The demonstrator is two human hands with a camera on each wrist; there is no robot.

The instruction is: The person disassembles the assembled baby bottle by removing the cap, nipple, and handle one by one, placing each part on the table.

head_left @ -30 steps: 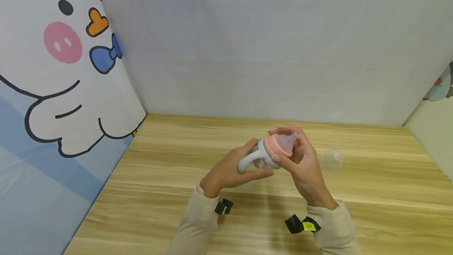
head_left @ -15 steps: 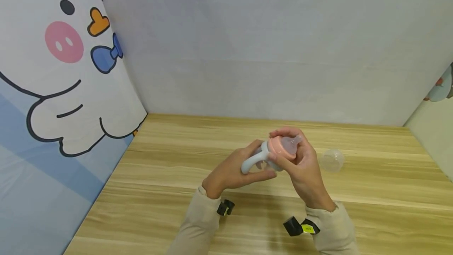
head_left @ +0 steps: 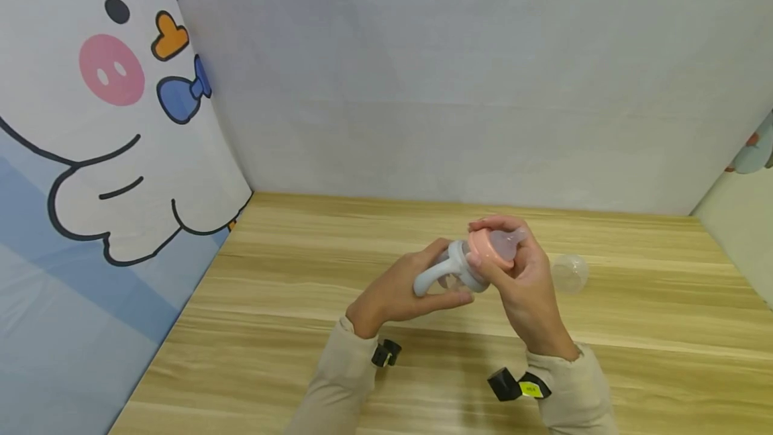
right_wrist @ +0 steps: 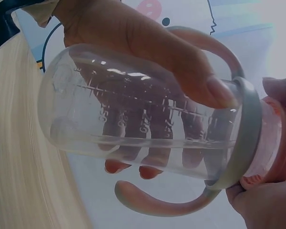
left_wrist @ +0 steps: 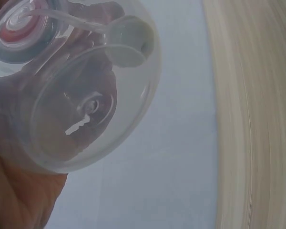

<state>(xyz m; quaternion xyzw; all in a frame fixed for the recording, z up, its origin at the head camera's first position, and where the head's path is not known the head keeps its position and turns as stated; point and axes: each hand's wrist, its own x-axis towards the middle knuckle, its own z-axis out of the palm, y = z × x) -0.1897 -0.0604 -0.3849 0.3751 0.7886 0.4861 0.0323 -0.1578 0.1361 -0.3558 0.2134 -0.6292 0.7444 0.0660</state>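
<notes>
Above the bench (head_left: 664,327), a handled baby bottle (right_wrist: 148,129) is held tilted.
The left hand (head_left: 395,287) curls round its body; beyond the grey handle ring (right_wrist: 249,138), the right hand (head_left: 531,294) pinches the pink collar (head_left: 490,251), which stands off the ring, seemingly neither seated nor separated. The clear cap (head_left: 570,274), already off, lies on the bench.

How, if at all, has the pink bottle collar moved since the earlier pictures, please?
Yes: in the head view, the pink bottle collar has shifted right, closer to the clear cap resting on the table.
</notes>
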